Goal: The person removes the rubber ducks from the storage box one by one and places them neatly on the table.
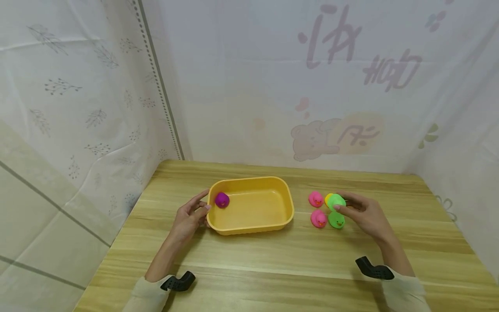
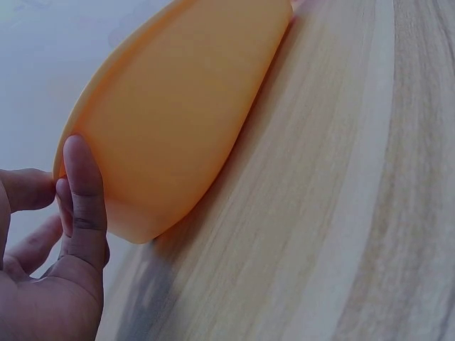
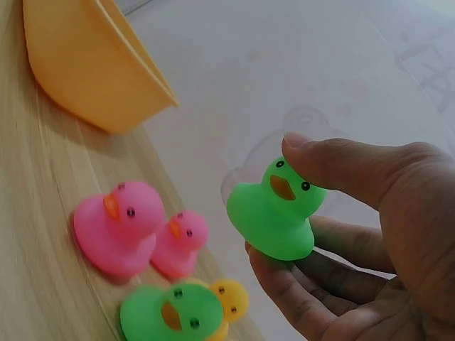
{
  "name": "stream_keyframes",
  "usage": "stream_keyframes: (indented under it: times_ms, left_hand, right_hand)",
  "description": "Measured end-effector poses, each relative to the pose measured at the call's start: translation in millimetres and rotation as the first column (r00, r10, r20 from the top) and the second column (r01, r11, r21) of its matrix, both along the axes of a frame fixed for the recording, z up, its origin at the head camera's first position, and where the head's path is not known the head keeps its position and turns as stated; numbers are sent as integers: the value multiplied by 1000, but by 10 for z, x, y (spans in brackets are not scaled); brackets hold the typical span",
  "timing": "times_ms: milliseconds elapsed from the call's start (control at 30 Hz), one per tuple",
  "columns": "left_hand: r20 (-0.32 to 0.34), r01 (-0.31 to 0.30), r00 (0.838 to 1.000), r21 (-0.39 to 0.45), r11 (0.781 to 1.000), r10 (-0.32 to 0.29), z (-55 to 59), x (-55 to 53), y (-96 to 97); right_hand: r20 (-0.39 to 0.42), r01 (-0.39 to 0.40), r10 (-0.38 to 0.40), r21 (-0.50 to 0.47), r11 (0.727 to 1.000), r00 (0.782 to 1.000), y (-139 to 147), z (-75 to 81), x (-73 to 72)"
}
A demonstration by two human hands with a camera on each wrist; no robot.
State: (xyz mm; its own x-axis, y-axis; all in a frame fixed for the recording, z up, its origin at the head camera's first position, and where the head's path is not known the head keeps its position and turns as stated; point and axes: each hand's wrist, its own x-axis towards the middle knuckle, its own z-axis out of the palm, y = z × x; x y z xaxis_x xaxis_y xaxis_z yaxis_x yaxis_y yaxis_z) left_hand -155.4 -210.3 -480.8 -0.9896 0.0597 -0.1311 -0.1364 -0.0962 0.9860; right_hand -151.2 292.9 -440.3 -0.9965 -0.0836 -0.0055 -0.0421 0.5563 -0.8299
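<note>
My left hand (image 1: 189,219) grips the left end of a yellow plastic basin (image 1: 253,229), its thumb and fingers pinching the rim in the left wrist view. A purple rubber duck (image 1: 222,200) sits inside the basin at the left. On the right, my right hand (image 1: 366,216) holds a green rubber duck (image 3: 274,213) between thumb and fingers, raised above the table. Below it stand another green duck (image 1: 336,220) and a yellow duck (image 3: 231,300), partly hidden. Two pink ducks, one nearer (image 1: 319,219) and one farther (image 1: 315,199), stand just left of these.
Everything rests on a wood-grain table (image 1: 249,268). A pale printed curtain (image 1: 234,86) hangs behind the table's back edge and along both sides. Black straps with camera mounts sit on the left wrist (image 1: 178,282) and right wrist (image 1: 375,269).
</note>
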Motion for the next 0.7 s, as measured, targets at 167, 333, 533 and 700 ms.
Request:
stream_keyframes:
  times_ms: [167,333,533,700]
  left_hand:
    - [4,-7,1000,6,1000,7,-9,-6,1]
    - [9,-19,1000,8,1000,19,-21,-8,5]
    - [7,-9,1000,3,1000,9,-22,-7,-2]
    - [1,0,1000,1,1000,0,-18,-3,-5]
  right_hand:
    - [-10,30,-30,28,999,1000,113,-35,34]
    - [-8,50,-49,49,998,999,211,-62,74]
    - [33,56,-58,71,996,998,311,-76,115]
    - [49,67,-73,109,992,996,369,-93,139]
